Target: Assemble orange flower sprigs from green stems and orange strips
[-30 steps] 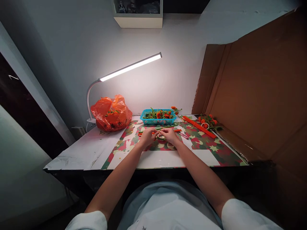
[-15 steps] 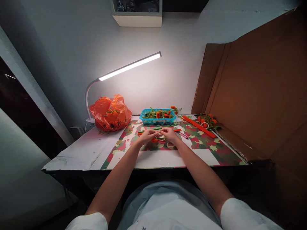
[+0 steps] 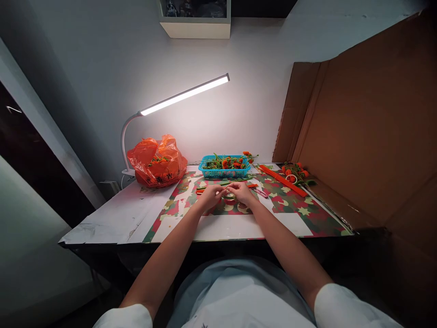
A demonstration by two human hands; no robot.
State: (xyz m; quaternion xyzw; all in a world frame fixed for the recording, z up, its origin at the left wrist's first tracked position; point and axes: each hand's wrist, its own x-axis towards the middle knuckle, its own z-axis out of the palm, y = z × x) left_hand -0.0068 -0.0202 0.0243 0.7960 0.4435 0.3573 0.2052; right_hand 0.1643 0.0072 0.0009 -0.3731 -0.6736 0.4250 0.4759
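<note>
Over the middle of the table my left hand and my right hand meet at their fingertips. Both are closed in a pinch; what lies between the fingers is too small and hidden to make out. Just under the fingertips sits a ring-shaped roll, perhaps tape. Behind my hands lie a green strip and an orange strip, partly covered by the fingers. Beside my right hand is a pink-handled tool, probably scissors.
A blue basket of orange flowers stands at the back. To its left are an orange plastic bag and a lit lamp. On the right lie long orange strips, more flowers and tall cardboard.
My left hand has shifted slightly right and turned. An orange flower seen below its fingers before is now hidden. My right hand has barely moved.
</note>
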